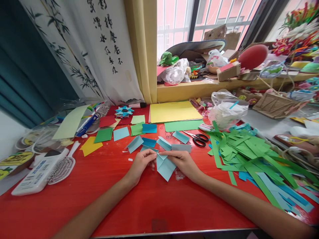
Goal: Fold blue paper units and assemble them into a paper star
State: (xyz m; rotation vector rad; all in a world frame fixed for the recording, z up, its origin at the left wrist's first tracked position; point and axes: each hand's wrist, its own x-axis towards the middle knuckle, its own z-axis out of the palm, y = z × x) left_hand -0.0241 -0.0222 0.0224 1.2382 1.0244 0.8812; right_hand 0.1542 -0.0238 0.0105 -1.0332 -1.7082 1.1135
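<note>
1. Light-blue folded paper square (166, 169) — held at the middle of the glossy red tabletop (119, 212). Points one corner towards the near edge; cannot tell whether that corner touches the tabletop.
2. Pinched at its upper left by the bare left hand (144, 162), with fingertips drawn together on the paper.
3. Gripped along the top by the bare right hand (183, 162), with forefinger stretched along the folded upper edge, close to the left fingertips; cannot see the right thumb clearly.
4. Just beyond the fingers: creased light-blue paper pieces (163, 143) around a creased bright-blue paper piece (149, 142).
5. Farther back, to the left: a flat green paper square (103, 135), a flat yellow paper piece (91, 146) and a spiky blue paper ring (124, 112).
6. Behind the right hand: metal scissors with black handles (200, 140) — blades turned left.
7. Far right: a loose heap of green paper strips (239, 149), with blue paper strips (284, 192) nearer the front.
8. Far left: a white oval hairbrush (63, 169) beside a white plastic container (37, 179).
</note>
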